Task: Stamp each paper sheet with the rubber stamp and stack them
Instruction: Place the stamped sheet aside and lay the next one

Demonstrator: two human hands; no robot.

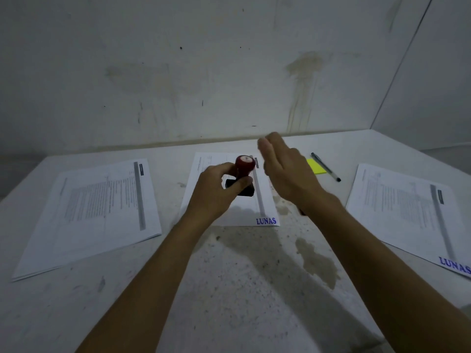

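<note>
Two bare forearms, mine, reach forward over a speckled, stained grey surface (229, 289) toward three lots of printed paper. Nearest my left fingers (239, 184), the left hand (216, 194) curls around the rubber stamp (243, 171), thumb across its dark base and the other fingers behind the neck, so the red knob stands clear above them. The stamp sits over the middle sheet (201, 174), and I cannot tell whether its base touches the paper. I judge I hold it low on the base to steer it, leaving the knob free to be pressed.

Just to the right of that knob, my right hand (283, 171) hovers flat and relaxed, fingers straight and together, gripping nothing. It blurs slightly. It looks poised either to press the knob or to steady the page.

Below my left fingers, the middle sheet already carries a blue word, LUNAS, at its near right corner. Well to the right of my right fingers lies the right stack (407, 212), its top page marked the same way, so I take it as the finished pile. Well to the left lies the left stack (96, 212), with no blue mark visible, probably waiting.

Beyond my right fingers rest a yellow sticky pad (317, 168) and a dark pen (326, 167), kept out of the working area. Farthest off rises a stained white wall (229, 72).
</note>
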